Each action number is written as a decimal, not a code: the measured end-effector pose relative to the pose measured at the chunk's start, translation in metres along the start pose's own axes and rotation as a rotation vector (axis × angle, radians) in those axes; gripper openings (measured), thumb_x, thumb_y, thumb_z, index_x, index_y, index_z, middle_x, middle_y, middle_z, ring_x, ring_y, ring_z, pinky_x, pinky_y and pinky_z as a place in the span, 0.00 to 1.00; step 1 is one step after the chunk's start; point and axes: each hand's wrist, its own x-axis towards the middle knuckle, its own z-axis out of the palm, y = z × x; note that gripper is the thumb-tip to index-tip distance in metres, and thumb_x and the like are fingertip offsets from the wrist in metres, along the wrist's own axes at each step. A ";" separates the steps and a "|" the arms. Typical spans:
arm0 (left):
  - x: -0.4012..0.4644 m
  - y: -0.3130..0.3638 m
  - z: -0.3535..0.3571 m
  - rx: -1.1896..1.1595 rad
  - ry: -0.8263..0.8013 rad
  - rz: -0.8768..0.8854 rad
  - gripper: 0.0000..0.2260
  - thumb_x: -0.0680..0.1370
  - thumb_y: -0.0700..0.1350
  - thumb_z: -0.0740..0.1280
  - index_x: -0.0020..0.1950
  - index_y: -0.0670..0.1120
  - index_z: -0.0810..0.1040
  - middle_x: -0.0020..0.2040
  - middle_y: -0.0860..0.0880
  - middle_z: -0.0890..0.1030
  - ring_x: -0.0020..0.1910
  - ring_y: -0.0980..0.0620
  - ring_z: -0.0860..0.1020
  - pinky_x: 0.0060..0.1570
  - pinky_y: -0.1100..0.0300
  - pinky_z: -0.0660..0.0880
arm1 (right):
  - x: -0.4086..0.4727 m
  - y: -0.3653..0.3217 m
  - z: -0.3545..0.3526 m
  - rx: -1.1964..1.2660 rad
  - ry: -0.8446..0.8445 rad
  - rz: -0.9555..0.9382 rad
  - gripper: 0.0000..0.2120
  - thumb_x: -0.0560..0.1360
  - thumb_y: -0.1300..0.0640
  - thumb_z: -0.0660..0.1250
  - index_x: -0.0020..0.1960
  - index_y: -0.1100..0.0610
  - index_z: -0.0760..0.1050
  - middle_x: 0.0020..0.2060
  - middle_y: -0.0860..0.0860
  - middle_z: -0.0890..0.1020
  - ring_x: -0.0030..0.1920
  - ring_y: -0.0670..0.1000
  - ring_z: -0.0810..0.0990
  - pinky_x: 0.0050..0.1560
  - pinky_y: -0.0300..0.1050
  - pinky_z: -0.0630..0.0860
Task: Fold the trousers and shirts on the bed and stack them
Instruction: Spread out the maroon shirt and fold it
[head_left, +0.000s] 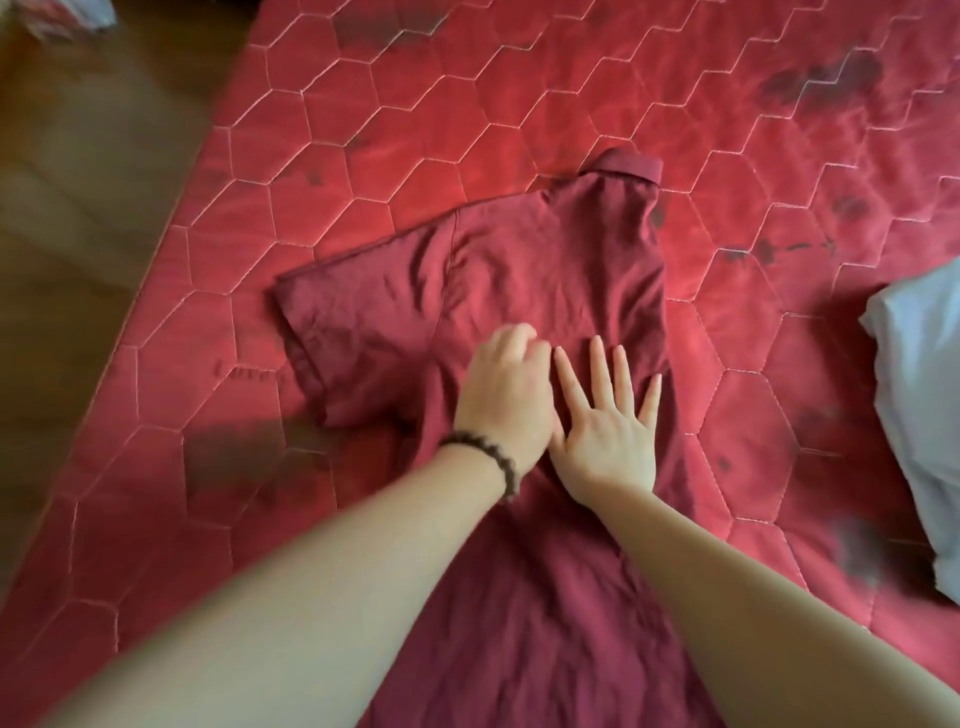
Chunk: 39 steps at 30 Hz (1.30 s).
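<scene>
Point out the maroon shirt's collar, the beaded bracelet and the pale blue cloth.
maroon shirt's collar (628, 167), head view, on the folded collar band.
beaded bracelet (485, 454), head view, on the beads over the left wrist.
pale blue cloth (922, 395), head view, on its middle.

bare forearms, no sleeves showing; a dark beaded bracelet (483, 457) circles the left wrist.

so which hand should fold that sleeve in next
Left, probably. The left hand is already on the shirt next to the spread sleeve, fingers curled. The right hand lies flat on the body, holding it down.
</scene>
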 end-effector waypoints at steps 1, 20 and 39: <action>-0.024 0.004 0.011 0.064 -0.108 0.019 0.19 0.78 0.42 0.57 0.66 0.39 0.74 0.67 0.39 0.73 0.68 0.40 0.69 0.69 0.47 0.64 | -0.001 0.000 0.000 -0.002 -0.003 -0.007 0.28 0.78 0.36 0.42 0.76 0.38 0.43 0.78 0.48 0.46 0.78 0.52 0.40 0.74 0.63 0.40; -0.139 -0.027 0.021 0.329 -0.231 0.023 0.28 0.80 0.55 0.50 0.78 0.45 0.56 0.79 0.46 0.55 0.78 0.48 0.52 0.76 0.50 0.49 | -0.109 -0.012 -0.013 0.175 0.070 -0.303 0.23 0.77 0.52 0.56 0.71 0.53 0.70 0.73 0.53 0.67 0.75 0.55 0.60 0.75 0.61 0.49; -0.274 -0.045 -0.004 0.412 -0.329 0.063 0.30 0.79 0.57 0.49 0.78 0.45 0.57 0.78 0.46 0.58 0.77 0.47 0.56 0.75 0.46 0.53 | -0.267 0.054 0.003 -0.067 -0.062 0.168 0.30 0.79 0.41 0.44 0.78 0.50 0.52 0.78 0.47 0.52 0.78 0.50 0.47 0.75 0.62 0.43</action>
